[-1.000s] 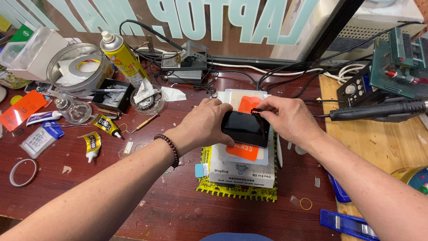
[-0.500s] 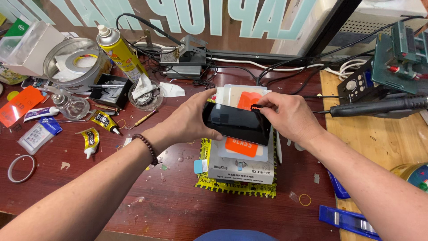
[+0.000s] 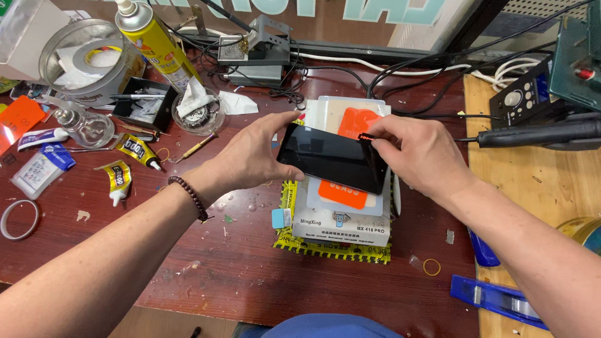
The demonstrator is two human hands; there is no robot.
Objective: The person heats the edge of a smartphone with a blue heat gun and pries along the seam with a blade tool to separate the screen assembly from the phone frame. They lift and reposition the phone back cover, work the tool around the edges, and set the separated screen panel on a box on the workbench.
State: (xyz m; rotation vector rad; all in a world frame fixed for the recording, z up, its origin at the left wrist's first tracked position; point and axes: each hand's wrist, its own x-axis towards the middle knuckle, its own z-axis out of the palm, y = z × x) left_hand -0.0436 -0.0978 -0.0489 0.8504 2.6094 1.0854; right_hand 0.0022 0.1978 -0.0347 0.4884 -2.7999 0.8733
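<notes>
Phone (image 3: 332,164) lifted above white box (image 3: 341,225) mid-table (image 3: 238,275); left hand (image 3: 256,156) clamping one end, right hand (image 3: 419,156) pinching black tab (image 3: 366,138); peeling barely begun.

Yellow spray can (image 3: 152,39), glue tubes (image 3: 136,150), tape ring (image 3: 19,220), soldering handpiece (image 3: 538,133).

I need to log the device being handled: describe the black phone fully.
The black phone is a thin, glossy dark slab with a blank screen, held tilted above a white box. The left hand grips its left edge; the right hand pinches its upper right corner. An orange-and-white pad lies behind it.
</notes>
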